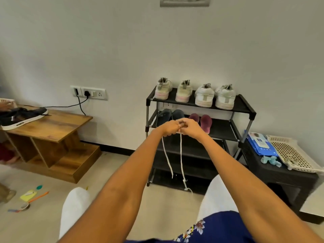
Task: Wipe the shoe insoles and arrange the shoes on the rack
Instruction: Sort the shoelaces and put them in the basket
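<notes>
While both hands [180, 128] pinch a white lace [181, 155], they hide rack [245, 109] slippers [177, 114].

A shoe rack [244, 109] stands at centre frame against the wall. Four sneakers [204, 95] sit in a row on its top shelf, with two pairs of slippers [206, 122] on the shelf below. At left a wooden bench [57, 127] carries a shoe [22, 117]. At right a stool [280, 170] bears a wipes packet [262, 143] and a basket [291, 153].
</notes>
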`<state>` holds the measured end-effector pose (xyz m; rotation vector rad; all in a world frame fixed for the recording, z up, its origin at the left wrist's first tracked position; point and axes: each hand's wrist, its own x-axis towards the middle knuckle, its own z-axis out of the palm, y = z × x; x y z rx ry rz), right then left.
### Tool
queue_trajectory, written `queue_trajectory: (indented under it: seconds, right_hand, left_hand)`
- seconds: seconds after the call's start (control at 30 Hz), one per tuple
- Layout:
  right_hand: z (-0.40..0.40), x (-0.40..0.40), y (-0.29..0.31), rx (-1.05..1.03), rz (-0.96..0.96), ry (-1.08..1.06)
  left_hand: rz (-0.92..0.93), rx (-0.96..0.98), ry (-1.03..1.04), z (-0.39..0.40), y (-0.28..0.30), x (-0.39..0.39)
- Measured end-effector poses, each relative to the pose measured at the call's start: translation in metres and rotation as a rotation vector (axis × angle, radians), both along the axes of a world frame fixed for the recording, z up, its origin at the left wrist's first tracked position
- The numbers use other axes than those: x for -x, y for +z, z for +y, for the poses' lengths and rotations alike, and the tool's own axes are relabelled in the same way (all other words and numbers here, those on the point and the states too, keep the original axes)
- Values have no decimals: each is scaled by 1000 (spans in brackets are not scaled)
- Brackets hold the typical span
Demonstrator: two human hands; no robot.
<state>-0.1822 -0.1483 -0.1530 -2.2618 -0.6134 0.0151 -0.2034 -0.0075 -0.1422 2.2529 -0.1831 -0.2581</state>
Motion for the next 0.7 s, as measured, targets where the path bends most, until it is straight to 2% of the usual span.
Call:
queue_trajectory:
  seconds: [0.13, 0.27, 0.33, 0.37, 0.43, 0.53, 0.6, 0.7]
  right_hand:
    - [-22, -19, -5, -53, -12, -134]
    - [-48, -50, -19, -251, 111, -494]
    - [-64, -63, -26, -277, 155, -607]
    - [-70, -66, -28, -260, 172, -606]
    - [-72, -58, -28, -186, 195, -453]
    - [-58, -49, -16, -176, 161, -165]
    - [-47, -54, -5, -234, 96, -119]
    - [-49, -66, 12, -159, -8, -198]
  left_hand:
    - [-11, 55, -32, -11, 3, -14]
    - [43, 210, -8, -6, 0, -23]
    - [39, 292, -26, -4, 2, -30]
    - [40, 329, -30, -4, 5, -34]
    - [48, 336, -35, -3, 11, -43]
    - [90, 191, -80, -11, 22, -61]
    - [138, 148, -118, -22, 23, -70]
    - [150, 220, -85, -36, 28, -81]
